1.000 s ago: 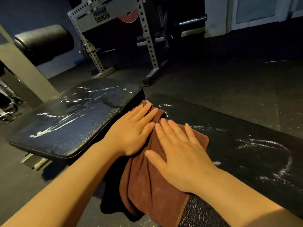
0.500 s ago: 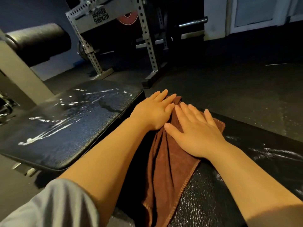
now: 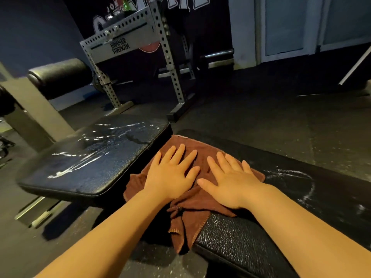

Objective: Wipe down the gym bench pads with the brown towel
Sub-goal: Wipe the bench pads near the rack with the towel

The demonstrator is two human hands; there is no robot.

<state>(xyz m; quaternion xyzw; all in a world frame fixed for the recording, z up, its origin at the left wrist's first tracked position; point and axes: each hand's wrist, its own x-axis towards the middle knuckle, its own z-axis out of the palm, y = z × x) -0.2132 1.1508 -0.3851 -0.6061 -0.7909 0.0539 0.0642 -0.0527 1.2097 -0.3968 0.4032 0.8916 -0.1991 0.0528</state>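
Note:
The brown towel [image 3: 202, 157] lies spread over the left end of the long black bench pad [image 3: 301, 197], with a corner hanging off the near edge. My left hand [image 3: 172, 173] and my right hand [image 3: 230, 181] press flat on the towel side by side, fingers straight and spread. White wet streaks show on the long pad to the right of the towel. The shorter black seat pad [image 3: 90, 163] sits to the left across a narrow gap and carries shiny wet streaks.
A grey perforated steel rack [image 3: 128, 43] stands behind the seat pad. A black roller pad [image 3: 58, 75] on a grey post is at the left. Dark rubber floor [image 3: 261, 117] stretches beyond the bench to a pale wall and door.
Both hands slid the towel away along the pad, then drew it back toward me. The towel now lies wider and flatter, and my hands sit further apart.

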